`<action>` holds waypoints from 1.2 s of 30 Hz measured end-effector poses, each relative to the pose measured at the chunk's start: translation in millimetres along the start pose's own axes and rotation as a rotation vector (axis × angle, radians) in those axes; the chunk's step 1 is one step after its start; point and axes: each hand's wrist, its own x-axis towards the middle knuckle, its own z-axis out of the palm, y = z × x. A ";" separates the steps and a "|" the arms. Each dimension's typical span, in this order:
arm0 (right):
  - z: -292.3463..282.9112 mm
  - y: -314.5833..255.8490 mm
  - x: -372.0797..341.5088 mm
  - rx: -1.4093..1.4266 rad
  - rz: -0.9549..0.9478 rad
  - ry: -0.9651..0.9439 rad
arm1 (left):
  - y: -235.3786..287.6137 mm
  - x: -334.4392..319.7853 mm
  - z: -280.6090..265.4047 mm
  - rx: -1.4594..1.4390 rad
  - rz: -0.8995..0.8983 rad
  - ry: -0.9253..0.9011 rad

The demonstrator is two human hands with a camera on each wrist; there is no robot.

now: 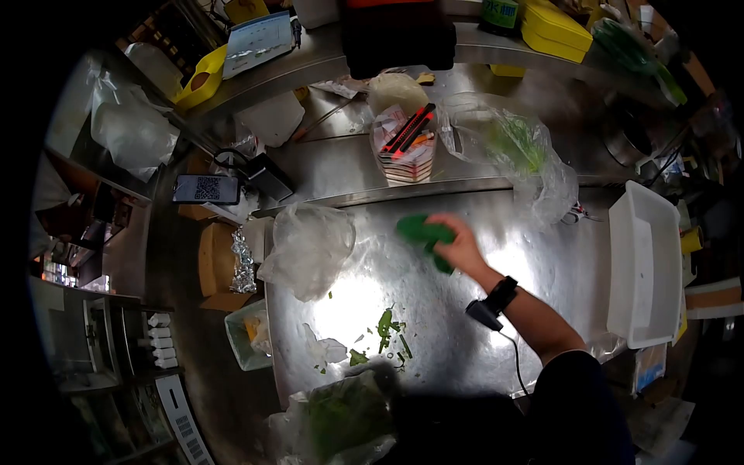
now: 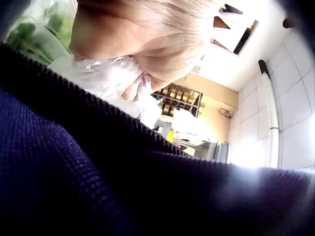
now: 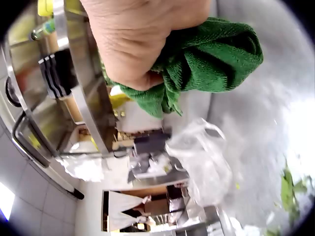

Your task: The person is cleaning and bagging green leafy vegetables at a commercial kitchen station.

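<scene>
right-hand fingers [image 1: 446,221] grip a green cloth [image 1: 417,229] at the metal table [image 1: 442,322], leaf scraps [image 1: 385,323] lying apart.

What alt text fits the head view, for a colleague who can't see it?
A person's right hand grips a green cloth at a stainless-steel worktop. Green leaf scraps lie nearer the wearer, with a translucent plastic bag on the left and a white plastic tub at the right end.

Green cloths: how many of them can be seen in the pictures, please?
1: the green cloth, gripped by the right hand at the metal table. Others may be hidden elsewhere.
</scene>
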 end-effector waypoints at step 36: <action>121.4 68.6 -31.1 -0.845 -0.072 -0.541 | -7.3 -6.8 8.6 -0.006 0.018 -0.136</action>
